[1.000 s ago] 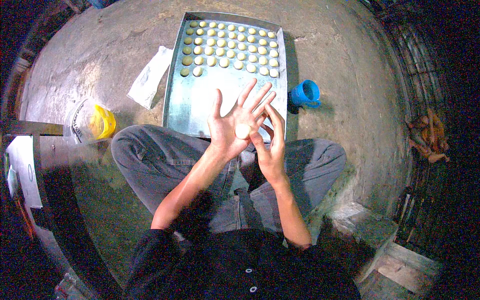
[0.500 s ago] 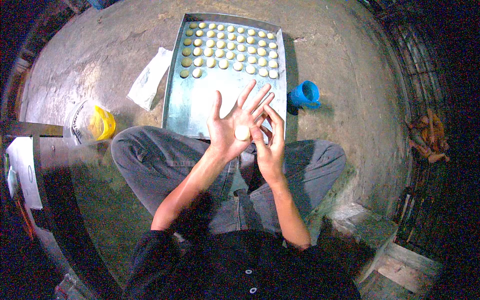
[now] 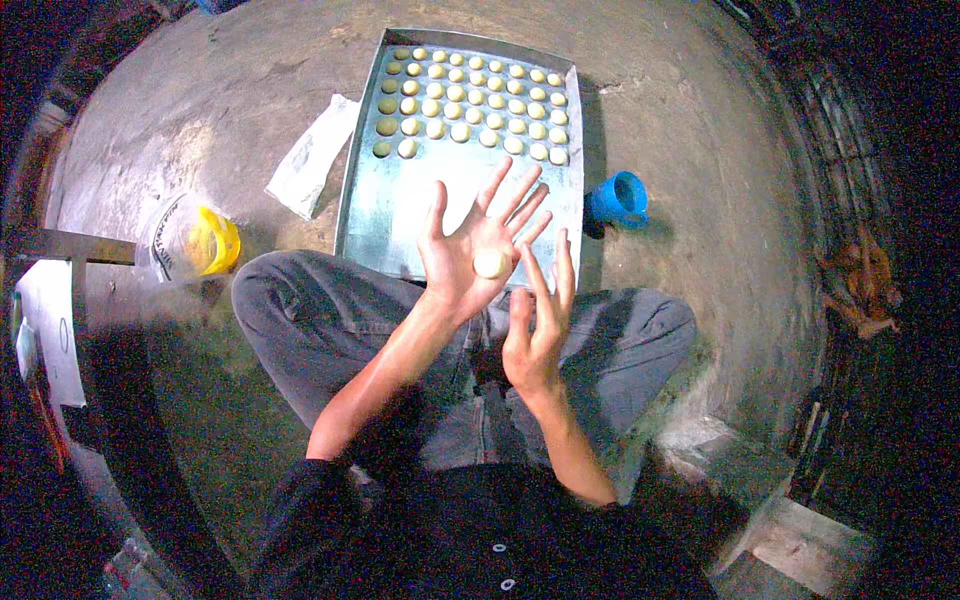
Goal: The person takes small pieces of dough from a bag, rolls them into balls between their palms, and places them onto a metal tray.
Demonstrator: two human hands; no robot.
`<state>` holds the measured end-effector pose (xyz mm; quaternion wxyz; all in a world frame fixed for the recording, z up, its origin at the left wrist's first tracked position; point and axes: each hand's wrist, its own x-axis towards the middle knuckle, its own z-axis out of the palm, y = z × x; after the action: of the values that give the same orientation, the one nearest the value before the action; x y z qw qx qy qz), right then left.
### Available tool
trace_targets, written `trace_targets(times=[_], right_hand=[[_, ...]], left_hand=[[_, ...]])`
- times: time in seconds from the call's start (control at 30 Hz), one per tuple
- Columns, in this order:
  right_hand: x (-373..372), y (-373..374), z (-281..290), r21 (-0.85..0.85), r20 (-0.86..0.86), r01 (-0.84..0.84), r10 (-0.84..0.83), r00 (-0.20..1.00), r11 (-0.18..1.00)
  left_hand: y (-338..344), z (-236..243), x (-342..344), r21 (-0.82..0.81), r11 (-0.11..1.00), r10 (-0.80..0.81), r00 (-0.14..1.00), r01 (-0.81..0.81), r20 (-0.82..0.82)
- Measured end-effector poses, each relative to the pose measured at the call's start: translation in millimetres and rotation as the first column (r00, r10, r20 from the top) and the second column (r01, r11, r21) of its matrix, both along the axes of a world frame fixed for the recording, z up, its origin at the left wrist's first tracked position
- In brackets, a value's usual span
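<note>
A small pale dough ball (image 3: 489,264) rests on the open palm of my left hand (image 3: 460,250), whose fingers are spread and stretched out. Just to the right and a little lower, my right hand (image 3: 538,335) has its fingers apart and holds nothing. Beyond both hands lies a shallow metal baking tray (image 3: 375,215). Rows of similar dough balls (image 3: 459,132) fill its far half, while bare metal shows in the near part. My left fingertips are above the tray's near half.
A blue cup (image 3: 622,200) is on the floor just right of the tray. To the left lie a white bag or sheet (image 3: 312,158) and a clear tub with something yellow (image 3: 212,240) in it. My crossed legs (image 3: 310,310) flank the tray's near edge.
My right hand has drawn away from the dough ball and moved down, its fingers opening. The ball stays on my left palm. The view has shifted slightly.
</note>
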<state>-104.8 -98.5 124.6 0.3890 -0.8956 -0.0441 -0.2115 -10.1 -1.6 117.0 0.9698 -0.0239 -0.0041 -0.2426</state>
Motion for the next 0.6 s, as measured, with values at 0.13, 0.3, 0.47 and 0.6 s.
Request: trace_targets(times=[0.13,0.3,0.47,0.6], right_hand=[[-11.2,13.7,-4.2,-0.096,-0.069,-0.062,0.055,0.996,0.993],[-14.7,18.8,-14.0,-0.104,-0.135,-0.053,0.039,0.990,0.993],[-14.6,21.1,-14.4,0.003,-0.163,-0.067,0.067,0.984,0.998],[-15.8,25.1,-15.8,-0.076,-0.186,-0.018,0.004,0.982,0.997]], left_hand=[[0.3,-5.7,1.4,-0.003,1.000,0.025,1.000,-0.025,-0.013],[-0.8,-8.0,1.9,-0.017,0.999,0.027,0.999,-0.028,-0.039],[-0.4,-5.2,-0.9,-0.012,0.999,0.032,0.999,-0.032,-0.038],[1.1,-7.8,0.4,-0.018,0.999,0.033,0.998,-0.034,-0.045]])
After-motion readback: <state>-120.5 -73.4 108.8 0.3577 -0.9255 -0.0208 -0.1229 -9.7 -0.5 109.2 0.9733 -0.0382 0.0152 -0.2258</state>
